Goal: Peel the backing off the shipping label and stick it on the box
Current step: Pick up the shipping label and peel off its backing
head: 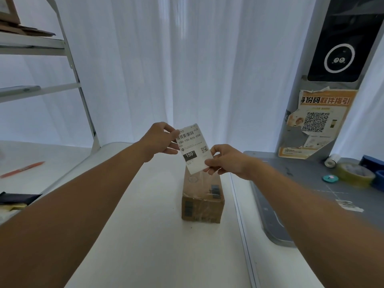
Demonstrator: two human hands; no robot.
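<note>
A white shipping label (193,149) with a barcode, a small QR code and a black "150" block is held up in the air, tilted, printed side toward me. My left hand (161,140) pinches its upper left corner. My right hand (225,160) pinches its lower right edge. Below and behind the label, a long brown cardboard box (202,199) wrapped in clear tape lies on the white table (145,235), its short end facing me. The label hides the far end of the box. I cannot tell whether the backing is attached.
A grey cutting mat (311,183) lies on the right with tape rolls (356,174), a small white roll (332,160) and a teal disc (330,178). A grey post with a poster (318,121) stands behind it. At left are a metal shelf (68,59) and a red pen (22,169).
</note>
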